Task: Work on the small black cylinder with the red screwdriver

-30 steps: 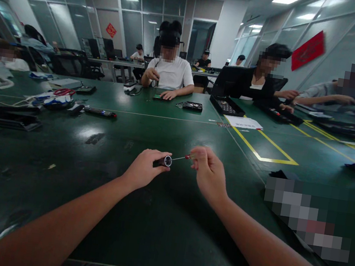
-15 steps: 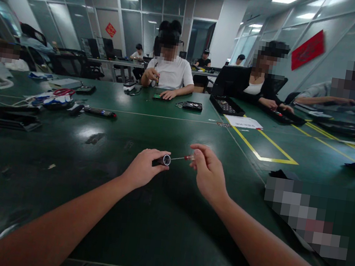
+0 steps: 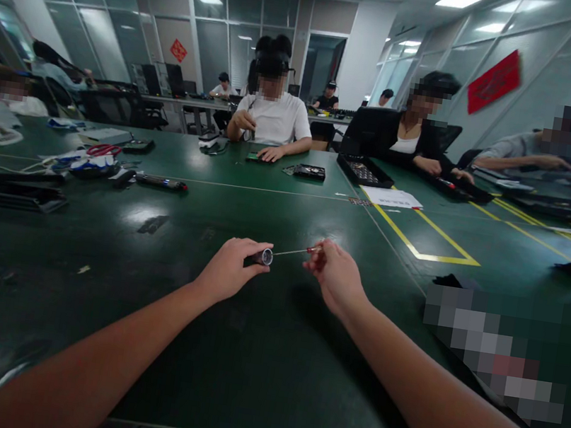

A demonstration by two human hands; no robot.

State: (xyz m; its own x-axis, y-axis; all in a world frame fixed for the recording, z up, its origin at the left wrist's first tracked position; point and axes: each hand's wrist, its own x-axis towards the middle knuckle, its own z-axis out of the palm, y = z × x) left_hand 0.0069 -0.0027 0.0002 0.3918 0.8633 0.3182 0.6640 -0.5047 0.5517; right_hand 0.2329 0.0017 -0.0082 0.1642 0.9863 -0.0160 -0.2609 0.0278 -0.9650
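My left hand grips a small dark cylinder with a silver end, held just above the green table. My right hand pinches the red handle of a thin screwdriver. Its metal shaft points left, with the tip at the cylinder's silver end. Both hands are near the middle of the table, a short gap between them.
Scissors, cables and a dark pen-like tool lie at the left. A black tray and white paper sit far right, beside yellow tape lines. Several people work across the table.
My right hand has drawn slightly right and down, showing more of the screwdriver shaft. My left hand and the cylinder have barely moved.
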